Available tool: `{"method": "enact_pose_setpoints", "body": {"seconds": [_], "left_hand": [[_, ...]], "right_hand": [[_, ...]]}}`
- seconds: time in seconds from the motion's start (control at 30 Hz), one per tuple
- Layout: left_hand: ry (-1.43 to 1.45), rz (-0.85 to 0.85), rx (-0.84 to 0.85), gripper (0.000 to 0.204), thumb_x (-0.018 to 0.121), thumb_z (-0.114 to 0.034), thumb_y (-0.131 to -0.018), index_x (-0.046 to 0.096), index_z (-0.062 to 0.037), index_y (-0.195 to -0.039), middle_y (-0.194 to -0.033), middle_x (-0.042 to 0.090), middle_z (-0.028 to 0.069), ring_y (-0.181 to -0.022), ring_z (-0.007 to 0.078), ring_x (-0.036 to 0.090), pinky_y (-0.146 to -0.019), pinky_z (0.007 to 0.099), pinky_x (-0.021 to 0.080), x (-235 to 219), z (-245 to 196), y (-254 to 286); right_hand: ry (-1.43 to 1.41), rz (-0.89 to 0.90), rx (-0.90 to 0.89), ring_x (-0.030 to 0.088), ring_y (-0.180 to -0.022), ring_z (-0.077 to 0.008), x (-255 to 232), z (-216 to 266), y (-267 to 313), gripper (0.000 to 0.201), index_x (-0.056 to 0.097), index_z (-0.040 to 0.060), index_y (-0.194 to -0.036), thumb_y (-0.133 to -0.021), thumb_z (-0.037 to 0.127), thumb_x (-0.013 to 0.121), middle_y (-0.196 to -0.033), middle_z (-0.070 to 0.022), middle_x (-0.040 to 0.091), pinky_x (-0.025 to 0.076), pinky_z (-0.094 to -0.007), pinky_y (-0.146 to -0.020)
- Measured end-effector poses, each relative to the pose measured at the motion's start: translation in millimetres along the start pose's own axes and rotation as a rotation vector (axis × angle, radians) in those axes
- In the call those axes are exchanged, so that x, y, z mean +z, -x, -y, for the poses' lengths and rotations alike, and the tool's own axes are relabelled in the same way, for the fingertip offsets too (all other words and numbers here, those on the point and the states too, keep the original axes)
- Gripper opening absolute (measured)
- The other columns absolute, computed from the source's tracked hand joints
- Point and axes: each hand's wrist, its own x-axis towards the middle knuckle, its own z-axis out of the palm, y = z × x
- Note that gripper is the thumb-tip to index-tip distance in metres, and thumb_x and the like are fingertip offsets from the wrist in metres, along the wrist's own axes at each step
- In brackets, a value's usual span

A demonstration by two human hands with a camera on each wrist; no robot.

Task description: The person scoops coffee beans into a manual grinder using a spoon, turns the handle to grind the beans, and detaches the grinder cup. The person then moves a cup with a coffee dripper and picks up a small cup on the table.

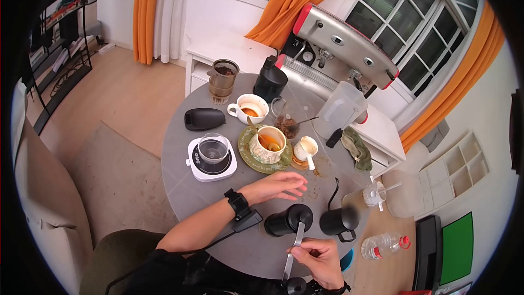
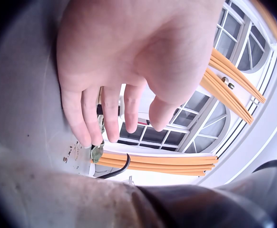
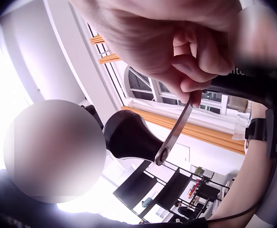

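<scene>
A black hand coffee grinder (image 1: 284,222) stands at the near edge of the grey round table (image 1: 180,186). Thumb and fingers of my right hand (image 1: 322,262) pinch its flat metal crank arm (image 1: 293,254), which points toward my body. A flared black knob (image 3: 129,135) caps the arm's far end in the right wrist view. My left hand (image 1: 275,187) hovers just beyond the grinder with its fingers straight and holds nothing. In the left wrist view, the left palm and fingers (image 2: 111,114) show bare. A black gooseneck kettle (image 1: 339,223) stands right of the grinder.
Beyond my left hand are a white scale (image 1: 210,173) with a glass bowl (image 1: 213,149), a patterned cup (image 1: 266,155) on a green saucer (image 1: 248,161), and a white cup (image 1: 251,110). A clear pitcher (image 1: 341,106) and an espresso machine (image 1: 349,41) stand farther back.
</scene>
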Motion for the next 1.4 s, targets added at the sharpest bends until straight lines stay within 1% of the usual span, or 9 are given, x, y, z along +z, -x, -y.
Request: {"method": "enact_pose_setpoints", "body": {"seconds": [0.13,0.17,0.33,0.47,0.6,0.83,0.93,1.27,1.4], "left_hand": [[0.009,0.001,-0.005,0.036,0.053,-0.032,-0.097,0.053,-0.0071,-0.122,-0.118,0.057,0.0071,-0.11,0.0167,0.056,-0.096,0.0343,0.047,0,2,-3],[0.012,-0.003,-0.006,0.036,0.053,-0.032,-0.097,0.053,-0.0071,-0.122,-0.118,0.057,0.0071,-0.11,0.0167,0.056,-0.096,0.0343,0.047,-1,3,-3],[0.008,-0.006,-0.004,0.036,0.053,-0.032,-0.097,0.053,-0.0065,-0.122,-0.118,0.057,0.0074,-0.11,0.0169,0.056,-0.096,0.0347,0.047,1,1,-3],[0.018,0.006,-0.014,0.035,0.052,-0.031,-0.097,0.053,-0.006,-0.122,-0.118,0.057,0.0079,-0.11,0.017,0.056,-0.096,0.0346,0.047,0,3,-3],[0.014,0.005,-0.011,0.035,0.052,-0.03,-0.098,0.053,-0.0048,-0.122,-0.117,0.057,0.009,-0.109,0.0174,0.056,-0.096,0.0344,0.048,-2,3,-6],[0.058,0.004,0.007,0.034,0.052,-0.027,-0.098,0.052,-0.0022,-0.122,-0.117,0.057,0.0104,-0.109,0.0174,0.057,-0.097,0.0339,0.048,-3,10,-8],[0.072,0.002,0.002,0.035,0.051,-0.024,-0.098,0.05,0.0001,-0.124,-0.118,0.057,0.0126,-0.109,0.0189,0.057,-0.097,0.0334,0.048,0,8,-8],[0.021,0.032,-0.03,0.032,0.051,-0.02,-0.098,0.05,0.0003,-0.122,-0.12,0.056,0.015,-0.115,0.0218,0.055,-0.101,0.0332,0.045,5,11,-4],[0.099,0.003,-0.026,0.033,0.052,-0.018,-0.098,0.049,0.0012,-0.124,-0.122,0.055,0.0163,-0.117,0.0229,0.054,-0.103,0.0331,0.044,1,7,-10]], "right_hand": [[-0.07,-0.133,-0.082,0.053,-0.059,-0.0096,-9,-3,7,0.008,0.069,-0.0074,-0.087,-0.081,-0.002,0.068,-0.076,-0.0127,0.067,0.042,-0.021,-0.057],[-0.16,-0.19,-0.188,0.054,-0.057,-0.0112,-15,-6,9,0.007,0.069,-0.0068,-0.086,-0.081,-0.002,0.068,-0.074,-0.0131,0.066,0.044,-0.0218,-0.056],[0.04,-0.327,0.134,0.048,-0.051,-0.0052,-27,-2,17,0.009,0.069,-0.0044,-0.085,-0.084,0.004,0.068,-0.065,-0.0046,0.062,0.033,-0.019,-0.047],[0.187,-0.275,0.209,0.044,-0.05,-0.0026,-36,-44,3,0.014,0.069,-0.0019,-0.081,-0.086,0.011,0.068,-0.059,0.0009,0.059,0.032,-0.0201,-0.046],[0.289,-0.284,0.218,0.047,-0.051,-0.0042,-37,-68,-18,0.013,0.07,-0.0019,-0.083,-0.085,0.011,0.069,-0.059,-0.0015,0.06,0.035,-0.0215,-0.047],[0.668,-0.199,0.057,0.056,-0.052,-0.0143,-34,-71,-41,0.012,0.069,-0.0024,-0.084,-0.078,0.008,0.068,-0.06,-0.0123,0.063,0.044,-0.0301,-0.052],[0.643,-0.224,0.031,0.064,-0.057,-0.0197,-30,-63,-46,0.012,0.069,-0.0027,-0.084,-0.078,0.008,0.069,-0.067,-0.0175,0.066,0.048,-0.0321,-0.057],[0.666,-0.27,0.086,0.065,-0.059,-0.0248,-19,-60,-46,0.01,0.069,-0.0036,-0.082,-0.076,0.004,0.071,-0.068,-0.0186,0.065,0.049,-0.0333,-0.058],[0.715,-0.291,-0.057,0.066,-0.064,-0.033,-25,-60,-46,0.011,0.067,-0.0052,-0.079,-0.074,0.003,0.072,-0.069,-0.0213,0.064,0.05,-0.0369,-0.061]]}}
